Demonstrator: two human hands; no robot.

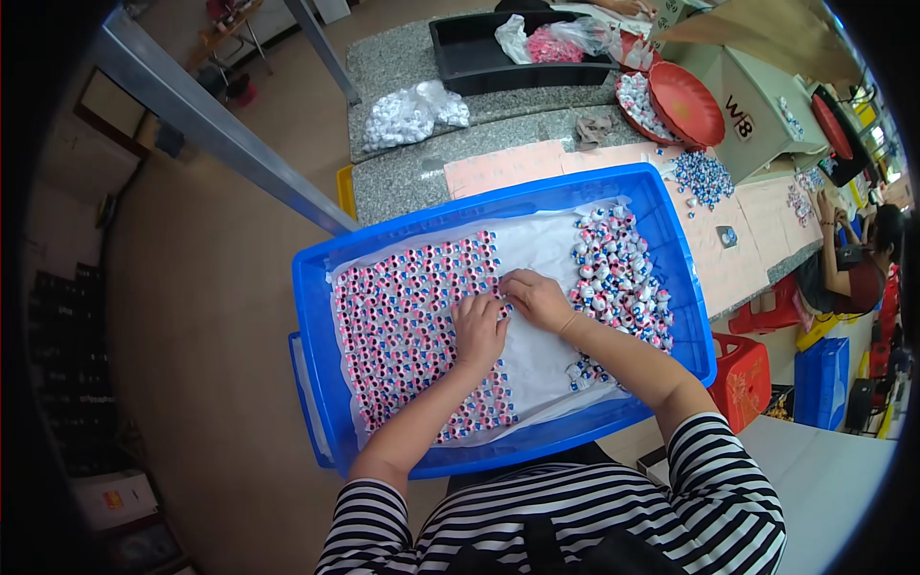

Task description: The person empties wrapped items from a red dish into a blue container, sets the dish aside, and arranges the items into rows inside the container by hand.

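A blue tub [709, 331] lined with white sheeting [541, 383] lies in front of me. Small pink, white and blue pieces [393, 335] stand in close rows over its left part, and similar pieces [618, 273] are heaped loosely on the right. My left hand [479, 331] rests on the right edge of the rows, fingers bent over the pieces. Just right of it, my right hand [537, 299] has its fingers pressed together at the same edge; what they hold, if anything, is too small to tell. The fingertips of both hands are close together.
Behind the tub is a granite table [383, 177] with a black tray [460, 57], bagged white pieces [412, 115], red bowls [685, 103] and scattered pieces [704, 180]. A metal post [220, 115] rises at left. Another person [862, 278] sits at right, near a red stool [740, 372].
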